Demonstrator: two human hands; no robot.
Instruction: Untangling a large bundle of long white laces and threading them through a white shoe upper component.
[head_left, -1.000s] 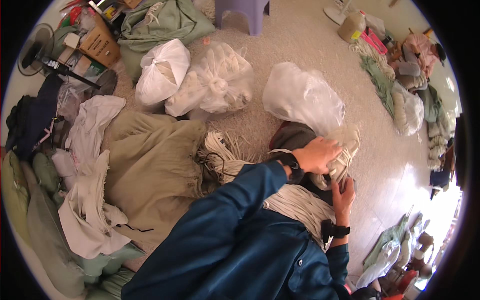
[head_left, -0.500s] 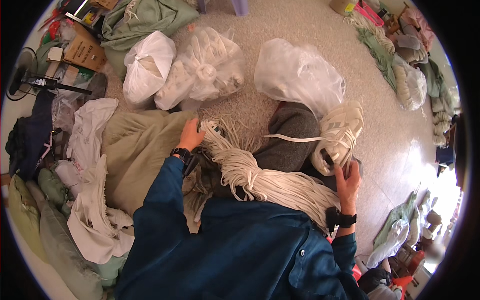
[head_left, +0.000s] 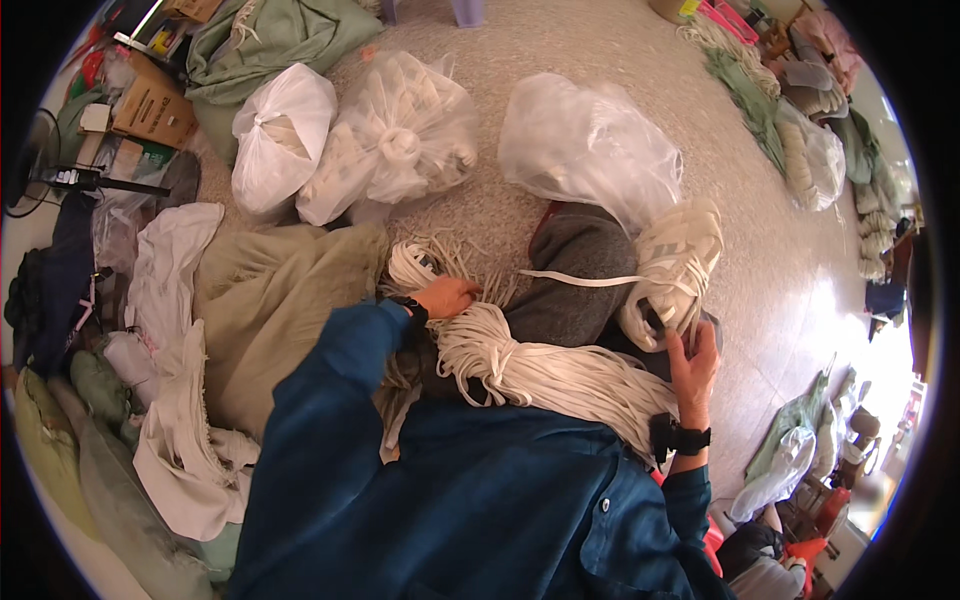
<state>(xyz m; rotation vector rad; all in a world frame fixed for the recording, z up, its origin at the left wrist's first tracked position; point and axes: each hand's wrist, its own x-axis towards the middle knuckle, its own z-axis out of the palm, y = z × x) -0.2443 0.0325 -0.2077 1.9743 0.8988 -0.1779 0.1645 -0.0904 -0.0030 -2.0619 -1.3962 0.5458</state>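
Note:
A cream sneaker [head_left: 672, 262] with grey stripes rests by my right knee, with one flat white shoelace [head_left: 580, 281] running out of it to the left. My right hand [head_left: 694, 362] pinches the sneaker's near edge beside its opening. Across my lap lies a thick bundle of off-white shoelaces [head_left: 560, 372], gathered tight near its middle. Over the bundle's far left end hovers or rests my left hand [head_left: 447, 297], its fingers together and pointing right. What those fingertips hold, if anything, I cannot make out.
Beyond my knees stand a tied white bag [head_left: 284, 135], a clear bag [head_left: 400, 140] of pale items and another clear bag [head_left: 590, 140]. Khaki cloth [head_left: 285, 300] lies at my left, near a fan [head_left: 85, 180]. More sacks line the right wall; another person [head_left: 760, 560] sits lower right.
My left hand has moved right and slightly nearer, from the far tip of the shoelace bundle to over it. The right hand stays on the sneaker. The view has shifted slightly.

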